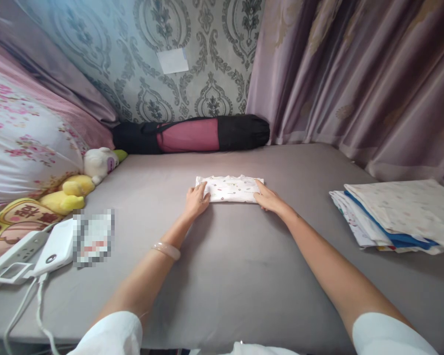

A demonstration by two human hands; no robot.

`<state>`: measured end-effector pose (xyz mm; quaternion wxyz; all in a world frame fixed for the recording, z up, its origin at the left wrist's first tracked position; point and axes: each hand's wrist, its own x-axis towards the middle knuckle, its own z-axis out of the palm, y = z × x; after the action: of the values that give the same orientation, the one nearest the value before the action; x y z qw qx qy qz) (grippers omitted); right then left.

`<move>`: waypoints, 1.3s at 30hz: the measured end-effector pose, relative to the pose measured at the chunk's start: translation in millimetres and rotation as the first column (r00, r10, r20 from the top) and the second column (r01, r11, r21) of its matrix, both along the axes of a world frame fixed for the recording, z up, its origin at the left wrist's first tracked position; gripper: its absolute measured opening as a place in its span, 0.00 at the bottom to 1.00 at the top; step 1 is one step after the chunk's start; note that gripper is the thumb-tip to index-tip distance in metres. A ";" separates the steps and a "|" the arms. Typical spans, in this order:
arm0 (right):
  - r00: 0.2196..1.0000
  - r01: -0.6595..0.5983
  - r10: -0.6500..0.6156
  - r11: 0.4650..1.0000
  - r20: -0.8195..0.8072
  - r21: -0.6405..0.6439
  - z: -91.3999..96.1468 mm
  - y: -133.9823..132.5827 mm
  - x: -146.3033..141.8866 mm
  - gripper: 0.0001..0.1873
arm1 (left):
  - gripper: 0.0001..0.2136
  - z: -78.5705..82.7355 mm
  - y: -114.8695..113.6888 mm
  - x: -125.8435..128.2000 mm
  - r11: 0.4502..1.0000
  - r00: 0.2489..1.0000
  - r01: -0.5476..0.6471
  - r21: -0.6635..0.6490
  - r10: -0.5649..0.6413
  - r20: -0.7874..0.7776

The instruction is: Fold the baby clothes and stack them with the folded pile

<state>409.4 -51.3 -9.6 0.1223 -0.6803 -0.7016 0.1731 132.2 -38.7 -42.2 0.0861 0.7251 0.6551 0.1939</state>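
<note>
A small white folded cloth with a fine print lies flat on the grey bed sheet, in the middle of the view. My left hand rests on its left end, fingers stretched flat over the edge. My right hand presses on its right end, fingers also flat and spread. A pale bangle sits on my left wrist. Neither hand holds anything.
A stack of folded printed cloths lies at the right. A black and pink rolled bag lies against the wall. Plush toys, a floral pillow, a power strip and a white device crowd the left. Curtains hang at the right.
</note>
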 end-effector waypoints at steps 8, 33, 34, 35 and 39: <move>0.994 0.018 -0.032 0.991 0.101 0.135 2.0 23.1 -14.1 0.20 | 0.14 18.8 -5.4 15.1 0.996 0.970 0.087 0.031 -0.077 -0.232; 0.978 0.130 -0.145 0.986 0.149 0.106 -8.9 52.6 -38.5 0.22 | 0.28 0.5 21.8 58.6 0.991 0.995 0.035 -0.132 -0.047 -0.088; 0.975 0.133 -0.152 0.984 0.159 0.122 -6.6 49.6 -41.2 0.23 | 0.27 2.4 20.2 59.1 0.993 0.995 0.032 -0.118 -0.043 -0.090; 0.975 0.121 -0.147 0.981 0.167 0.154 -4.6 46.3 -44.3 0.23 | 0.26 4.6 18.2 59.8 0.995 0.994 0.040 -0.090 -0.049 -0.094; 0.987 -0.100 0.059 0.956 0.152 0.277 -2.6 33.8 -61.4 0.21 | 0.20 12.1 9.7 64.5 0.980 0.973 0.192 0.051 -0.183 -0.142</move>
<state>348.0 -17.5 -12.2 0.1613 -0.6373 -0.7531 0.0267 196.7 -29.0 -30.2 0.0357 0.7977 0.5814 0.1560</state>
